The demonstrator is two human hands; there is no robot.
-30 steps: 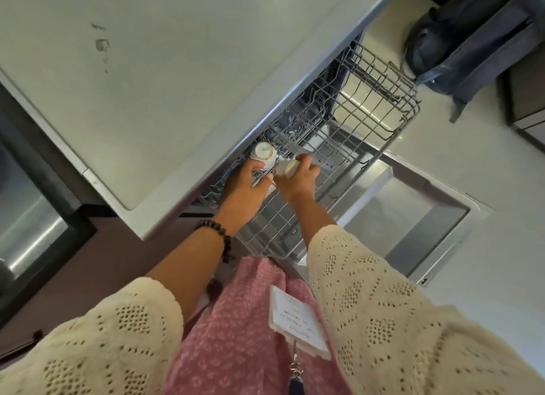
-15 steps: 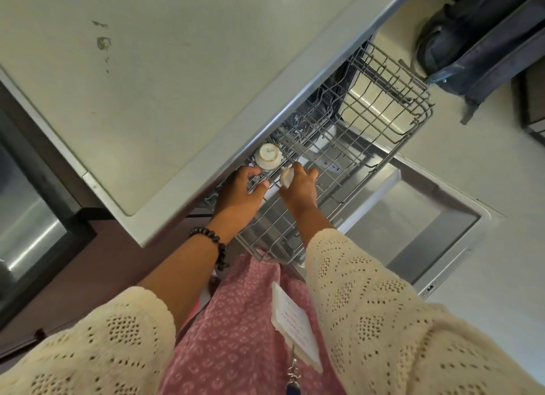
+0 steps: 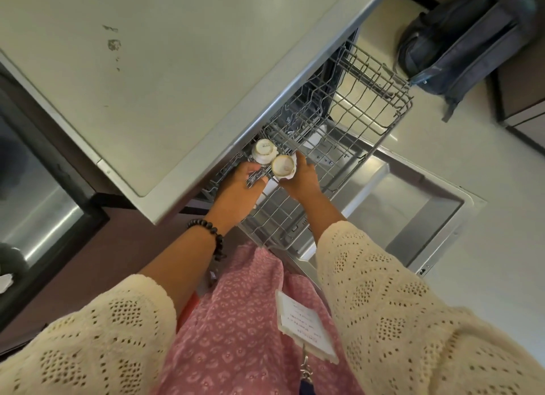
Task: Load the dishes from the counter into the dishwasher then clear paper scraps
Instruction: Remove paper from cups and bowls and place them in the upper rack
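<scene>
Cups sit upside down in the pulled-out upper rack (image 3: pixel 348 123) of the dishwasher, and both of your hands are on that rack near its 9 o'clock corner, just under the worktop (image 3: pixel 165 79) edge. The first cup (image 3: pixel 263 151) stands base-up among the wires, apart from your fingers. The second cup (image 3: pixel 283 166) lies just beside it at its 4 o'clock, also base-up, and your right hand (image 3: pixel 300 179) holds it, fingers curled round its far side. Your left hand (image 3: pixel 239 188) lies at 8 o'clock of the cups, fingers bent over the rack wires; you cannot tell whether they pinch a wire or only rest on it. A dark bead bracelet (image 3: pixel 211 235) circles your left wrist. Below the rack, toward 4 o'clock, the open dishwasher door (image 3: pixel 413 214) lies flat and shiny. A grey backpack (image 3: pixel 460 43) rests on the floor at 1 o'clock, well apart from the rack. A badge (image 3: pixel 305 324) hangs against your pink dress at 6 o'clock.
</scene>
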